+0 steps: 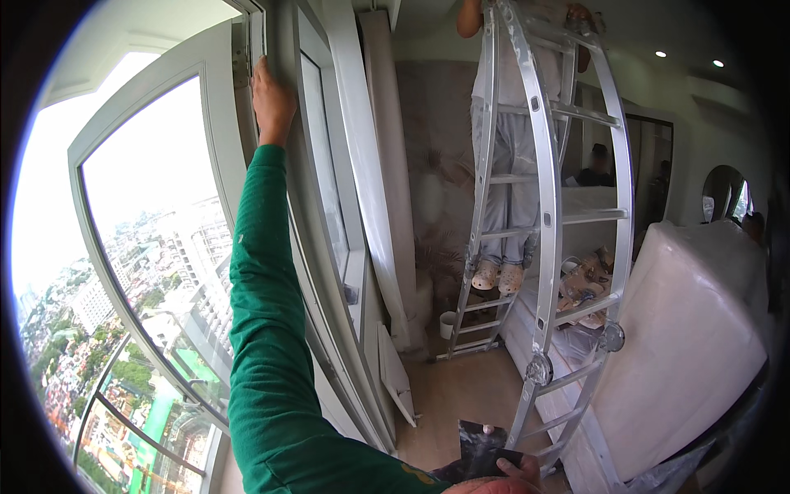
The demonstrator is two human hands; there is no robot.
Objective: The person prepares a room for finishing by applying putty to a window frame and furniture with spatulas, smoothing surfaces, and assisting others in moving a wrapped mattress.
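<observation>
A tall white window frame (218,99) fills the left side, its pane looking out over a city far below. An opened white window sash (329,189) stands beside it, edge-on toward the room. To the right, a large white block wrapped in plastic (699,329) sits well apart from the window. Between them rises an aluminium stepladder (547,214), its feet on the wooden floor (461,395); another person (510,148) stands on its rungs in light trousers and pale clogs, one hand gripping the ladder's top.

The person's left arm, in a green sleeve (263,329), reaches straight up along the frame. The left hand (271,99) lies flat against the upright edge of the window frame near its top corner, fingers extended and together, pressing rather than gripping.

At the lower edge, the right hand (514,471) closes its fingers around a small dark sheet (481,445), held just above the floor near the ladder's foot.
</observation>
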